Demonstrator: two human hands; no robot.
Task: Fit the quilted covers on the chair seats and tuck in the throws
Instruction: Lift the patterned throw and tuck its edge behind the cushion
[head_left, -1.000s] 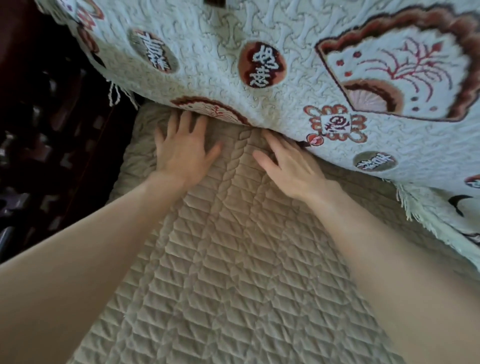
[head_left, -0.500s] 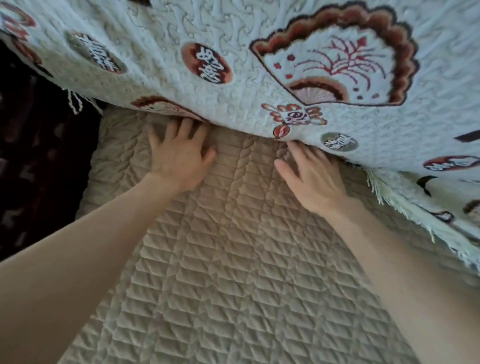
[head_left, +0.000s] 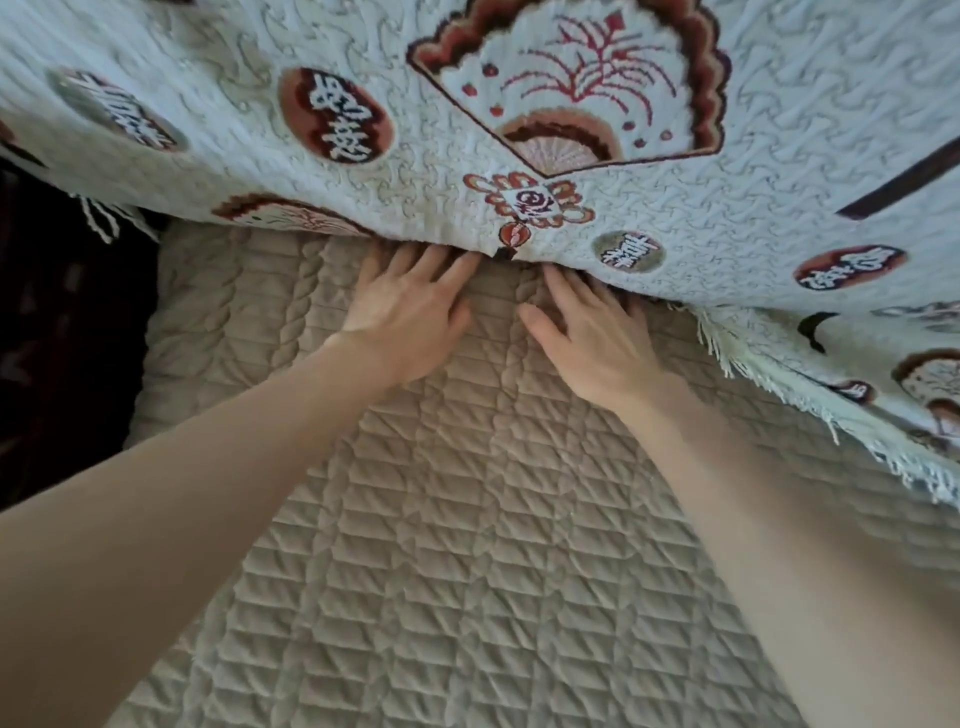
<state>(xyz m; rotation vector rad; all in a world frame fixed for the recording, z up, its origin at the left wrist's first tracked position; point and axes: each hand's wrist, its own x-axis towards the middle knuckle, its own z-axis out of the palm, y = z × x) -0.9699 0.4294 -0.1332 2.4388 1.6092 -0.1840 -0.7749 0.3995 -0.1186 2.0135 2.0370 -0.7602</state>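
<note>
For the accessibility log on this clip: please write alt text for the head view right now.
A person's left hand and right hand press flat, side by side, on a beige quilted seat cover, their fingers reaching under the lower edge of a pale throw woven with fans and round medallions. The throw's white fringe hangs at the right.

Left hand (head_left: 410, 317) bare, slim fingers, tips hidden. Left forearm (head_left: 208, 493) bare, smooth, wide toward 8 o'clock edge. Right hand (head_left: 592, 338) bare, thumb plain to see. Right forearm (head_left: 779, 519) bare, smooth, wide toward 4 o'clock edge.
</note>
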